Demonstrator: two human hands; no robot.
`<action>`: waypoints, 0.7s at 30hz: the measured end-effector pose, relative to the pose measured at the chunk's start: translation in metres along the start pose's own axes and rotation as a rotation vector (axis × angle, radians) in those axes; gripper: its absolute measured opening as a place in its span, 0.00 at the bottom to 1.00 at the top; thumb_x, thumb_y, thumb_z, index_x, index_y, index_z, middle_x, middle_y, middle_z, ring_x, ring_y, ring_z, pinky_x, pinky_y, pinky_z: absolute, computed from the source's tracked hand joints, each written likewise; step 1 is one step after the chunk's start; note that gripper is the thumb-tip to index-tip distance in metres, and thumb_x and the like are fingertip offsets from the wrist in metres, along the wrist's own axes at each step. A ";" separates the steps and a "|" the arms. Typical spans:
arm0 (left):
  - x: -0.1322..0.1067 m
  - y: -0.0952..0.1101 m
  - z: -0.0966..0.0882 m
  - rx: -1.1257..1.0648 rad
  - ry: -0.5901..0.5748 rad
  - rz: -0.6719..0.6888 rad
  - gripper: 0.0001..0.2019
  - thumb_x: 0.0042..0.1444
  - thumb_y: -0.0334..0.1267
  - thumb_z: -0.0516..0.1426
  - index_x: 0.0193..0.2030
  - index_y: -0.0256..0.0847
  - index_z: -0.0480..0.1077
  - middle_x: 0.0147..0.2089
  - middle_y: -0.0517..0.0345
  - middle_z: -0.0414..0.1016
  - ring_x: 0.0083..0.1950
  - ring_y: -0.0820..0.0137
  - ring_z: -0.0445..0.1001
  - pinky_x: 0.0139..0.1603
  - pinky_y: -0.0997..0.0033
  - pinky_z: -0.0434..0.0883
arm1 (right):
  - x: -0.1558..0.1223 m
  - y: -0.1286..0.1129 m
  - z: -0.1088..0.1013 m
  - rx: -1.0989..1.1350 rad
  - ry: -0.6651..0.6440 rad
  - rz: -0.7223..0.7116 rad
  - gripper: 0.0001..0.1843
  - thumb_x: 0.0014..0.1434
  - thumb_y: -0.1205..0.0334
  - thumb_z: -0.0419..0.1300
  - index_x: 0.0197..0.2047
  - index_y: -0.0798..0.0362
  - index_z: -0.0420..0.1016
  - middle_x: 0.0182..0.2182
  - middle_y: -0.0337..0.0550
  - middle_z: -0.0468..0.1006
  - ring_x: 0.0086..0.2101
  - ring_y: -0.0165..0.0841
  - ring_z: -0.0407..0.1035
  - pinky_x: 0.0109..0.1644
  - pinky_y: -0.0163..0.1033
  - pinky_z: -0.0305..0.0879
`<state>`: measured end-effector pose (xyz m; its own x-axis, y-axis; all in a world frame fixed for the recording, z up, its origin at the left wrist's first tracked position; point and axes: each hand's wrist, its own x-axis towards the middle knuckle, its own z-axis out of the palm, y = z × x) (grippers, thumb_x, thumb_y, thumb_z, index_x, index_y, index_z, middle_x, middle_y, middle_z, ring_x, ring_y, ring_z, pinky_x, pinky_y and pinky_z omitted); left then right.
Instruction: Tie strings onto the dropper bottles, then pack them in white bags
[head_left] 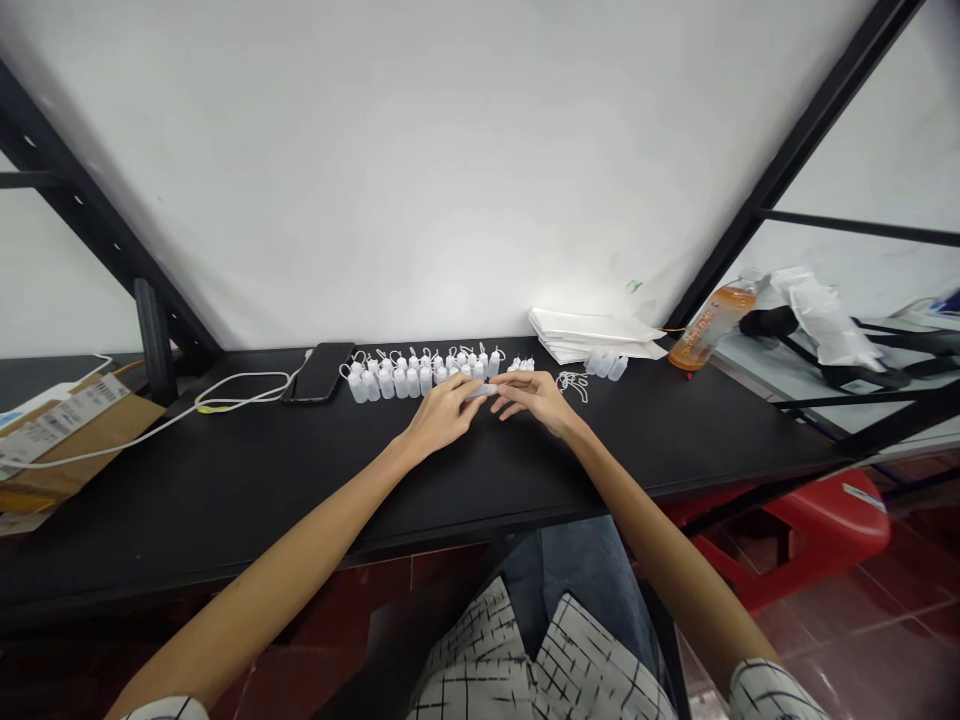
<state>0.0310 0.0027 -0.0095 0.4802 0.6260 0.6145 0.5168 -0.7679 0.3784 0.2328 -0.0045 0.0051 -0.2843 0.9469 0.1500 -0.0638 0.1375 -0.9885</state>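
Left hand (442, 415) fingers pinch small translucent plastic dropper bottle (480, 392), right hand (534, 402) fingers narrow at its tip, white plastic bottle rows (397, 380) at 12 o'clock

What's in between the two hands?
The head view shows a small white plastic bottle lying sideways between the left hand and the right hand.

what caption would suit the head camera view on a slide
The left hand and right hand hold a small plastic bottle beside rows of matching bottles on a black desk.
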 end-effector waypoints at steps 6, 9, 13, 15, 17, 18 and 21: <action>-0.001 0.002 0.000 -0.021 -0.023 0.019 0.12 0.64 0.34 0.54 0.51 0.39 0.73 0.44 0.51 0.73 0.34 0.72 0.71 0.35 0.71 0.71 | 0.002 0.002 -0.002 -0.041 0.042 0.022 0.21 0.45 0.51 0.72 0.36 0.58 0.79 0.27 0.45 0.80 0.28 0.37 0.77 0.30 0.39 0.75; -0.001 0.001 0.000 -0.020 -0.040 0.031 0.12 0.63 0.32 0.54 0.51 0.39 0.73 0.44 0.52 0.73 0.34 0.72 0.70 0.35 0.71 0.71 | 0.001 0.002 -0.003 -0.078 0.041 0.038 0.20 0.43 0.54 0.73 0.35 0.59 0.79 0.24 0.44 0.79 0.27 0.37 0.77 0.30 0.39 0.75; -0.001 -0.001 0.000 -0.032 -0.032 0.044 0.12 0.62 0.31 0.54 0.51 0.39 0.73 0.45 0.51 0.73 0.35 0.71 0.71 0.35 0.70 0.71 | 0.001 0.001 -0.003 -0.107 0.031 0.042 0.20 0.42 0.56 0.73 0.36 0.59 0.80 0.24 0.44 0.79 0.27 0.37 0.77 0.31 0.39 0.76; -0.001 -0.002 0.000 -0.045 -0.033 0.046 0.12 0.62 0.31 0.54 0.51 0.39 0.73 0.45 0.51 0.73 0.36 0.71 0.71 0.35 0.70 0.71 | 0.000 0.001 -0.003 -0.111 0.022 0.044 0.20 0.43 0.55 0.73 0.36 0.59 0.80 0.24 0.45 0.79 0.27 0.37 0.77 0.31 0.39 0.76; -0.001 -0.002 0.000 -0.057 -0.037 0.044 0.12 0.61 0.30 0.55 0.50 0.39 0.74 0.45 0.51 0.73 0.36 0.71 0.71 0.35 0.70 0.71 | 0.000 0.002 -0.002 -0.116 0.008 0.046 0.21 0.43 0.53 0.73 0.37 0.60 0.79 0.24 0.45 0.80 0.27 0.37 0.78 0.31 0.40 0.76; -0.001 -0.002 0.000 -0.062 -0.039 0.044 0.12 0.61 0.30 0.55 0.50 0.39 0.74 0.45 0.51 0.73 0.37 0.71 0.71 0.35 0.71 0.71 | 0.000 0.003 -0.002 -0.122 -0.001 0.047 0.22 0.43 0.53 0.73 0.37 0.60 0.79 0.24 0.46 0.80 0.28 0.38 0.78 0.31 0.39 0.76; -0.001 -0.002 0.000 -0.076 -0.040 0.049 0.12 0.61 0.28 0.54 0.49 0.39 0.74 0.44 0.51 0.72 0.38 0.70 0.72 0.35 0.71 0.71 | 0.000 0.004 -0.002 -0.143 -0.036 0.046 0.23 0.44 0.51 0.72 0.37 0.61 0.80 0.25 0.47 0.80 0.29 0.39 0.78 0.31 0.40 0.76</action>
<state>0.0297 0.0036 -0.0105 0.5323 0.5912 0.6059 0.4378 -0.8049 0.4007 0.2343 -0.0030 0.0014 -0.3180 0.9425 0.1030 0.0859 0.1368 -0.9869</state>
